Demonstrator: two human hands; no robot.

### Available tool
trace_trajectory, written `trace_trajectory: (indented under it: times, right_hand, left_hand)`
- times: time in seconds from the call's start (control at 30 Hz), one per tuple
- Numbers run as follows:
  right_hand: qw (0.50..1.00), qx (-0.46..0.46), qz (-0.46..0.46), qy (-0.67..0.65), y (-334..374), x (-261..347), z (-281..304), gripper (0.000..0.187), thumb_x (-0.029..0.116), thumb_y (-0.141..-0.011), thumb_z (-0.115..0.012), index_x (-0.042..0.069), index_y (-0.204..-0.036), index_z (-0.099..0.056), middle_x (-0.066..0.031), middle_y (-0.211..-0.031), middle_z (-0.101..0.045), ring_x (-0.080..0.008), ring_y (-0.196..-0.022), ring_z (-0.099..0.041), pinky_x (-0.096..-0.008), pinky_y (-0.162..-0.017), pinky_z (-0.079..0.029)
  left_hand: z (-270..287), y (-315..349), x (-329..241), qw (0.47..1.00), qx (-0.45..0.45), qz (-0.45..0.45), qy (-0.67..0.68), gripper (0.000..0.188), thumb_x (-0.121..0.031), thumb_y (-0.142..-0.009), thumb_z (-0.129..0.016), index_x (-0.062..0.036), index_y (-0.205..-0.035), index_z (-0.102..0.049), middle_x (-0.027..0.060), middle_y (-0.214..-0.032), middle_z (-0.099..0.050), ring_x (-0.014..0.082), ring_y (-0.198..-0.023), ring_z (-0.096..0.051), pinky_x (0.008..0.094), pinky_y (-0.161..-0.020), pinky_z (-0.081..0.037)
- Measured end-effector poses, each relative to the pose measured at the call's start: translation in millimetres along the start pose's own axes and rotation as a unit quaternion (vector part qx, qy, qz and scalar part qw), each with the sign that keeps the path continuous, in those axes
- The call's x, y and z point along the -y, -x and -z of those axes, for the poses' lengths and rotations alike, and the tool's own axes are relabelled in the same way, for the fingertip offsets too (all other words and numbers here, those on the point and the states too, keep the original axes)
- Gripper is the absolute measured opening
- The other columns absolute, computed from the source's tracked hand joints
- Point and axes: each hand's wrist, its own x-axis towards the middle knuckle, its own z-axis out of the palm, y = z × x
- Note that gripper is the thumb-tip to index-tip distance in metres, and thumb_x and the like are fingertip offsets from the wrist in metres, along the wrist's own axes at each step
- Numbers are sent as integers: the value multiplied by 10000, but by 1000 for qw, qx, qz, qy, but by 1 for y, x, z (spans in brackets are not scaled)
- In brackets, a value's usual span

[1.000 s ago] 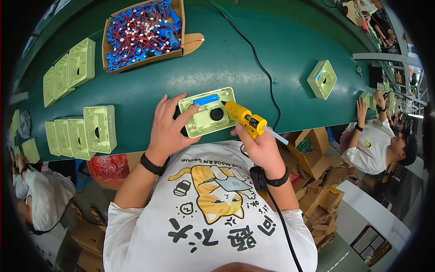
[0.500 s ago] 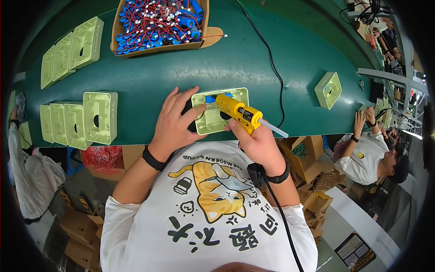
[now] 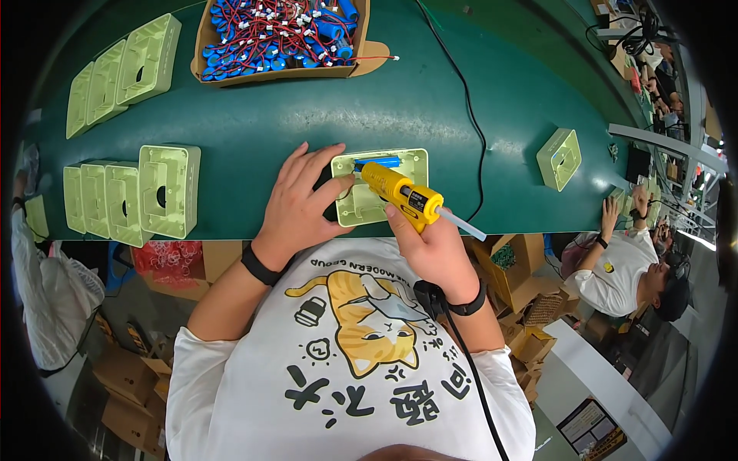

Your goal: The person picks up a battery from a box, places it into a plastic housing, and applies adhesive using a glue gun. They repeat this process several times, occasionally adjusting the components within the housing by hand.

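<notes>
A pale green plastic housing (image 3: 420,178) lies with its hollow side up near the table's front edge. Inside, along its far wall, rests a blue cylindrical battery (image 3: 390,161). My left hand (image 3: 298,198) grips the housing's left side, the index finger reaching over the rim and the thumb at the near corner. In my right hand (image 3: 434,250) is a yellow hot glue gun (image 3: 388,181), a whitish glue stick (image 3: 463,223) poking out of its back. The gun's nozzle points at the battery's left end; the tip itself is hard to make out.
A cardboard box (image 3: 284,74) of blue batteries with red wires stands at the back. More green housings (image 3: 171,192) line the left side, and one housing (image 3: 560,160) sits at the right. A black cable (image 3: 470,100) crosses the table. Another person (image 3: 623,261) works at far right.
The glue gun's nozzle has shifted left along the battery, toward its left end. My left hand keeps its hold on the housing. The whole view has shifted slightly.
</notes>
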Motion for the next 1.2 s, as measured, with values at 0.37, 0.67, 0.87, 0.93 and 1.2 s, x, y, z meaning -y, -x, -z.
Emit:
trace_trajectory:
  times: [0.37,0.67,0.87,0.93,1.2]
  right_hand:
    - [995,21,-72,-65,6,1,2,347,255,-1171,-709,-22,-1378,-723,-7,-844,-768,-63,-616,-601,-259,-585,-500]
    - [997,29,-70,-20,9,-4,2,316,247,-1171,-711,-13,-1351,-722,11,-778,-709,-62,-618,-618,-264,-576,-501]
    - [999,0,-45,-18,8,-4,1,264,212,-1137,-724,-32,-1235,-751,-70,-756,-728,-201,-636,-696,-380,-588,-531]
    - [996,11,-76,-43,9,-5,5,298,223,-1173,-707,-14,-1352,-731,25,-778,-687,-66,-616,-606,-263,-569,-503]
    - [975,68,-93,-191,14,-8,12,281,215,-1185,-658,-42,-1272,-735,-107,-1020,-808,-93,-617,-632,-260,-563,-558]
  left_hand:
    - [-1,0,-1,1000,0,4,1,550,-314,-687,-1007,-151,-1176,-816,115,-1617,-624,334,-1423,-637,598,-1322,-435]
    - [-1,1,0,1000,2,2,-2,565,-315,-676,-1019,-146,-1172,-808,116,-1624,-617,339,-1416,-638,601,-1325,-434]
    - [0,2,1,1000,1,3,-2,582,-315,-667,-1024,-145,-1177,-800,116,-1620,-621,346,-1421,-634,606,-1326,-432]
    - [0,2,2,1000,0,3,-1,633,-314,-673,-1025,-142,-1230,-778,118,-1621,-621,349,-1421,-633,604,-1324,-434]
    - [-4,0,3,996,-24,-4,89,940,-237,-723,-1024,-94,-1534,-571,151,-1592,-627,388,-1413,-634,551,-1286,-477]
